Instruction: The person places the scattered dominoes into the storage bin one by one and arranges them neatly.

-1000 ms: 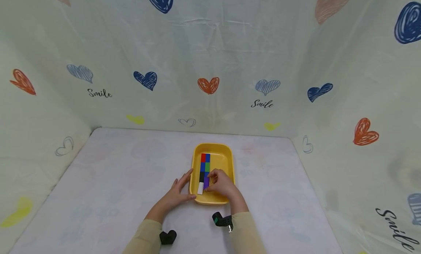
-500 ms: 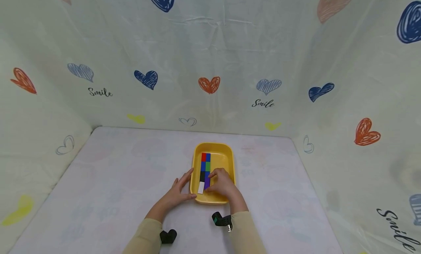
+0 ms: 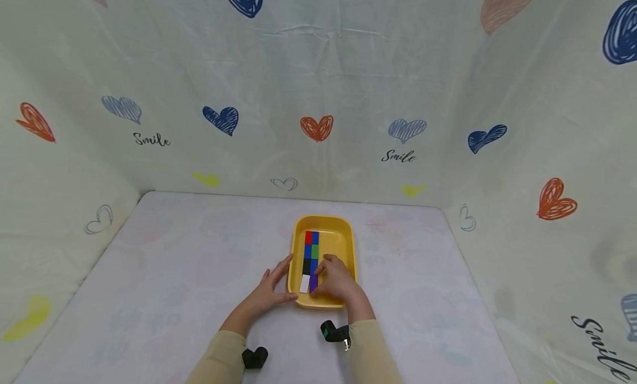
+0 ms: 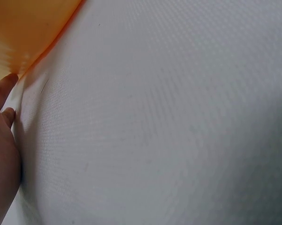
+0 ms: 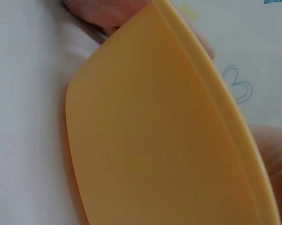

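Observation:
A yellow tray [image 3: 343, 237] stands on the table, holding two side-by-side columns of small coloured blocks along its left side. Red [image 3: 308, 237], blue, black and white [image 3: 304, 284] form the left column; blue, green, blue and purple [image 3: 313, 283] form the right. My left hand [image 3: 267, 292] rests against the tray's left wall, fingers and thumb spread, thumb by the near corner. My right hand [image 3: 338, 280] reaches inside, its fingertips beside the lower blue block and its thumb by the purple block's near end. The right wrist view shows mostly tray wall [image 5: 145, 117], hiding those fingertips.
The tray stands on a pale, cloth-covered table [image 3: 199, 251]. A white curtain [image 3: 278, 69] printed with hearts rises behind and at both sides. Black wrist devices [image 3: 255, 358] sit beside the sleeves.
My right thumb has slid slightly toward the tray's near end, and more of the purple and lower blue blocks shows. The left hand stays against the tray.

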Action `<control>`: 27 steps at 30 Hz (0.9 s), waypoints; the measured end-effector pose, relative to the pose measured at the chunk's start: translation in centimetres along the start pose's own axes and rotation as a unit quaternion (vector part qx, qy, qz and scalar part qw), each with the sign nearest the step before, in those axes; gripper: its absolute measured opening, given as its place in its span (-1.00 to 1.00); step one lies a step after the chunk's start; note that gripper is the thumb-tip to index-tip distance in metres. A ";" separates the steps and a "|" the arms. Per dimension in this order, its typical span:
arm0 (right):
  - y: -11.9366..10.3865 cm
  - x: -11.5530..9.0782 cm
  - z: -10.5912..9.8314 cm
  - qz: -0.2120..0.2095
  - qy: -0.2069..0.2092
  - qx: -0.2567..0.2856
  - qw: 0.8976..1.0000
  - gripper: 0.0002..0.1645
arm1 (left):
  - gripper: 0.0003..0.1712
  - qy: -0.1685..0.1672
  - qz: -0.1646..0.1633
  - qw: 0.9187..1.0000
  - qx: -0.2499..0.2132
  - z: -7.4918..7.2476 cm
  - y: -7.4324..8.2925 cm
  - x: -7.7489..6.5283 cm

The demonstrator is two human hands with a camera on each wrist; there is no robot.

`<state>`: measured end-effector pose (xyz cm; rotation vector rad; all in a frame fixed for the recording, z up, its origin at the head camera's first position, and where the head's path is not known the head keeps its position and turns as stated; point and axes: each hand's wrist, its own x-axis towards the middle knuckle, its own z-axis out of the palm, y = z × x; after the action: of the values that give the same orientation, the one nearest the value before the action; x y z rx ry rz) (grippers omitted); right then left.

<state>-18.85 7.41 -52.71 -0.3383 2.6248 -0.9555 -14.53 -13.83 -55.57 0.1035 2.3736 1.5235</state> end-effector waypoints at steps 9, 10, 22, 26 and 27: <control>-0.2 -0.2 0.2 0.003 -0.005 -0.027 1.000 -0.53 | 0.13 0.002 0.008 1.000 -0.004 0.0 0.0 0.0; -0.2 -0.2 0.2 0.003 -0.006 -0.028 1.000 -0.52 | 0.13 0.003 0.008 1.000 -0.004 0.0 0.0 0.0; -0.4 -0.4 0.2 0.009 -0.013 -0.031 0.999 -0.50 | 0.13 0.009 -0.008 1.000 -0.012 0.1 -0.2 0.1; -0.4 -0.3 0.2 0.004 -0.016 -0.041 0.999 -0.51 | 0.13 0.009 -0.003 1.000 -0.010 0.1 -0.3 0.1; -0.4 -0.3 0.1 0.002 -0.018 -0.045 0.999 -0.51 | 0.14 0.009 -0.004 1.000 -0.009 0.1 -0.3 0.1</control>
<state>-18.45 7.17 -52.51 -0.3677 2.6394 -0.8244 -14.55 -13.82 -55.91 0.0770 2.3698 1.5485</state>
